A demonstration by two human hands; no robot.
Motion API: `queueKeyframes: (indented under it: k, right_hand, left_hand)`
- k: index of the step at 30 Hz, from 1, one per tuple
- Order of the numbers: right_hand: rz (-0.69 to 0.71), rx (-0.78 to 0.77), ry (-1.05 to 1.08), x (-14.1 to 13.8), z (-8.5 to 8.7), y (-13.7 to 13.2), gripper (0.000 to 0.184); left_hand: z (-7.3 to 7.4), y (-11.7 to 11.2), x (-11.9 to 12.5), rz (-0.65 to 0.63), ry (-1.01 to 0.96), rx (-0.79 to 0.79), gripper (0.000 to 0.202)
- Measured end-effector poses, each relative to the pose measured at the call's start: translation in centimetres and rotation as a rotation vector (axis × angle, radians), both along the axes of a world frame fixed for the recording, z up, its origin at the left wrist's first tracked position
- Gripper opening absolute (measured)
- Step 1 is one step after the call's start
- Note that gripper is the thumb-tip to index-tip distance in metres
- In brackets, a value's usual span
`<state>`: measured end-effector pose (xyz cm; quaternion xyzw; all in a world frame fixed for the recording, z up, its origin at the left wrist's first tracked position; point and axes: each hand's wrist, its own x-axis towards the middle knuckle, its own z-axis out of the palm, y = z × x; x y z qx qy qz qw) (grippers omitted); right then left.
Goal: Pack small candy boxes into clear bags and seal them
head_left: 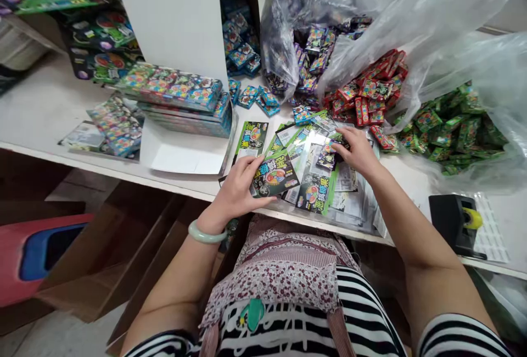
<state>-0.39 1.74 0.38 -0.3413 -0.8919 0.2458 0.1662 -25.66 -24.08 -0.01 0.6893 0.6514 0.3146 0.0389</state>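
Note:
My left hand (241, 189) grips a black and green printed card (276, 174) at its left end, just above the table's front edge. My right hand (357, 152) has its thumb and fingers on a small purple candy box (326, 157), over a spread of cards and clear plastic sleeves. Among these lies another printed card (315, 192), face up. Behind the spread sits a small blue box (302, 115). One more black and green card (251, 138) lies flat beyond my left hand.
Plastic bags hold purple boxes (315, 52), red boxes (376, 90) and green boxes (457, 126). A white carton (185, 151) with stacked filled packs (181, 90) stands left. A black tape dispenser (453, 222) is at right. Cardboard boxes (107, 252) stand below.

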Motion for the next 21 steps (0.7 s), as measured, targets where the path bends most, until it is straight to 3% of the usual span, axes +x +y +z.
queueKeyframes:
  k: [4,9,14,17,21]
  right_hand:
    - [0.118,0.129,-0.157,1.6,-0.4,-2.1,0.078]
    - [0.143,0.226,0.035,2.4,2.4,-4.9,0.072]
    - [0.425,0.295,-0.04,1.6,5.9,-7.4,0.069]
    - [0.538,0.287,-0.071,1.3,6.3,-7.6,0.066]
    - [0.495,0.334,-0.062,1.3,6.2,-7.0,0.068]
  left_hand:
    - [-0.2,0.5,0.3,-0.023,0.004,-0.03,0.1]
    - [-0.4,0.9,0.6,-0.071,-0.004,-0.039,0.103]
    - [-0.4,1.1,0.7,-0.142,0.006,-0.02,0.104]
    - [-0.5,1.0,0.6,-0.151,0.017,-0.018,0.104]
    - [-0.6,0.9,0.6,-0.198,0.031,-0.031,0.106]
